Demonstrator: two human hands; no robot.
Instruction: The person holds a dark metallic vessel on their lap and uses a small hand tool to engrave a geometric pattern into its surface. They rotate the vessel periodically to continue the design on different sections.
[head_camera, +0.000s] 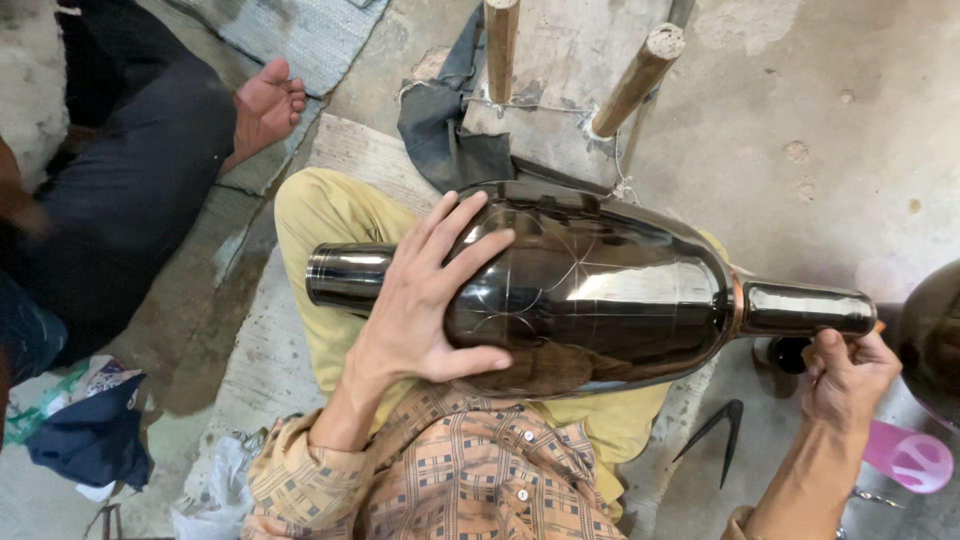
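A large dark polished metal vessel (590, 290), shaped like a fat bottle with a short neck at each end, lies on its side across the person's lap, over the yellow trousers (320, 215). Its long axis runs almost level across the view, from the stub neck at 9 o'clock to the longer narrow neck (805, 308) at 3 o'clock, tipped very slightly down toward the right. Thin scribed lines cross its belly. The left hand (430, 300) lies flat and wide open on the upper left shoulder of the vessel, fingers spread and pointing toward 1 o'clock, thumb reaching toward 3 o'clock along the lower side; it presses on the surface rather than gripping it. The right hand (850, 370) sits just below the tip of the longer neck, at about 4 o'clock from the vessel's middle, fingers curled closed; it seems to hold something small and dark, but I cannot tell what. So the left hand is on the body, the right at the far end. A black pair of dividers (715, 432) lies on the floor (800, 120) near 5 o'clock, and two wooden pegs (640, 75) stand at 12 o'clock.
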